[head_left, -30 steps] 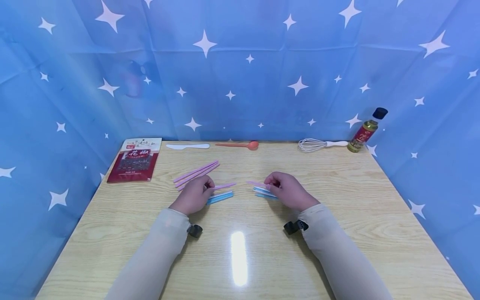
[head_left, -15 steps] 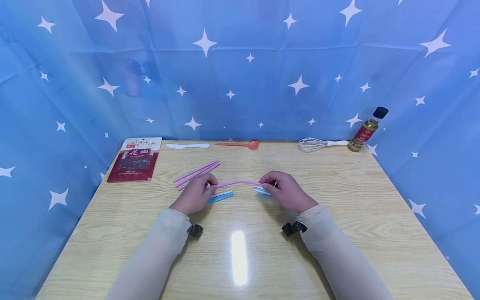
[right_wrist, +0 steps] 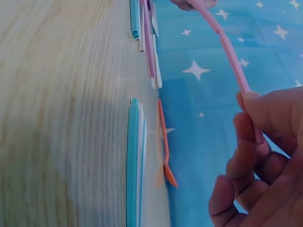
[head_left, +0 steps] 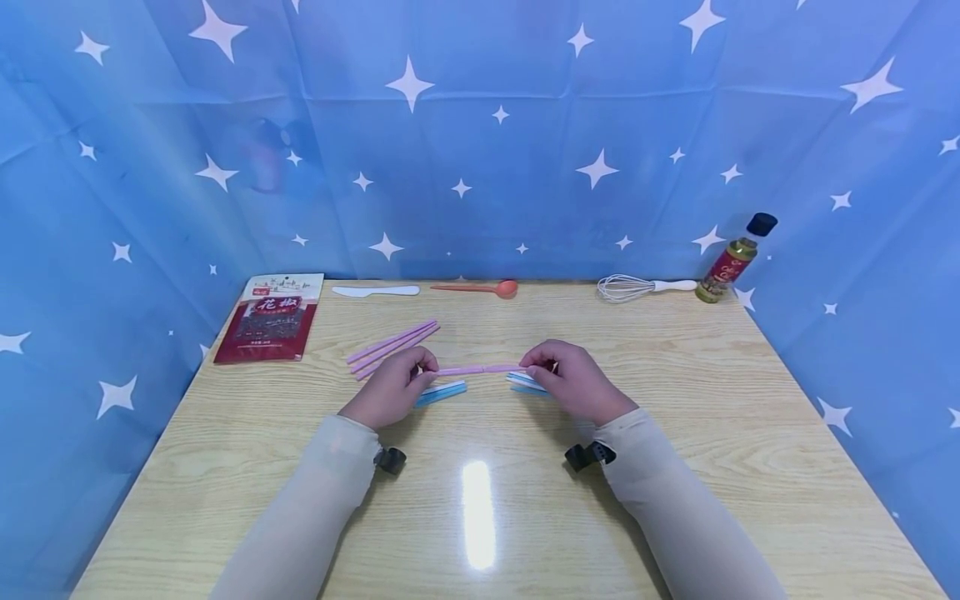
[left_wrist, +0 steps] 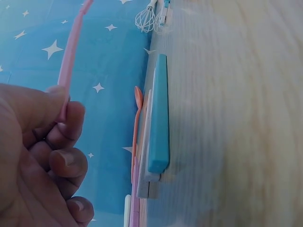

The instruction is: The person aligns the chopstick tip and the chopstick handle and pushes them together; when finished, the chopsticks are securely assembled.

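My left hand pinches a slim pink plastic stick between thumb and forefinger. Opposite it, my right hand pinches another pink stick. The two sticks meet end to end midway between the hands, and a small step marks the joint in the right wrist view. Both are held above the table. Under the left hand lies a bundle of blue and white sticks, partly covered by the fingers. A like bundle lies beside the right fingertips, its outer end hidden by that hand.
Several longer pink sticks lie behind my left hand. Along the back edge are a red pouch, a white knife, an orange spoon, a whisk and an oil bottle. A starred blue curtain hangs behind.
The gap between the two pink sticks has closed as my right hand moved left. Their ends now meet, and the slight upward bend at the joint has flattened.
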Tool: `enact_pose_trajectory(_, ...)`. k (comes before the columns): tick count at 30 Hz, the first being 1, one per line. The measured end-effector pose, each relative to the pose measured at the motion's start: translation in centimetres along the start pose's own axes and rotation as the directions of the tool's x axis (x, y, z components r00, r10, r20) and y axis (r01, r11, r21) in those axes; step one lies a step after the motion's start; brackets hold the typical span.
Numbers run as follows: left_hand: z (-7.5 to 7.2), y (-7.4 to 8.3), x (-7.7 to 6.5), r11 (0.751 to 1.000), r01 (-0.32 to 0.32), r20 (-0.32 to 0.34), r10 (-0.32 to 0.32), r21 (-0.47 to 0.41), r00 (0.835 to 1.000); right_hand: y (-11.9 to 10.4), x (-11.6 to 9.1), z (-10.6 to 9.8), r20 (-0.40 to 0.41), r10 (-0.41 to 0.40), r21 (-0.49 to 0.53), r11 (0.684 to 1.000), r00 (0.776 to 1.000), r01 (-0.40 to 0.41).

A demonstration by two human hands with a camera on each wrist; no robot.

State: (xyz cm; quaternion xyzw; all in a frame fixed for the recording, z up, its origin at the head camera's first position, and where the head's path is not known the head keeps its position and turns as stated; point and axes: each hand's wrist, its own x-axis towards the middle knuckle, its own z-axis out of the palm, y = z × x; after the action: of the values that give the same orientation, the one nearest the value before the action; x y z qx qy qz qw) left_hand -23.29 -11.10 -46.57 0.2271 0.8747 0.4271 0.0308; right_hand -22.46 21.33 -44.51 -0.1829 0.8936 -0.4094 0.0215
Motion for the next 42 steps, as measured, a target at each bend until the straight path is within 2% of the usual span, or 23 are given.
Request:
enact_pose_trajectory(7,0.08,0.2,-0.1,1.0,-0.001,-0.001,0.001,-0.012,1.0,-0.09,-0.02,-0.04,0.011,-0.024,-0.01,1.0,1.0,0.024)
enact_pose_trajectory(14,0.15,0.27,-0.1,1.0,0.001,-0.013,-0.001,-0.014,1.0,-0.1,0.02,0.15,0.004,-0.008,0.001,1.0,1.0,0.008)
enact_pose_trajectory(24,0.31,0.35,0.01,1.0,0.016,-0.067,-0.016,-0.003,0.998,-0.07,0.12,0.29,-0.02,0.051,-0.005,0.999,0.998,-0.052)
enact_pose_trajectory(42,0.22,1.02,-0.21,0.997,-0.04,-0.066,0.035,-0.072,0.997,-0.01,-0.07,0.92,-0.054,-0.02,0.022,1.0,0.998,0.021)
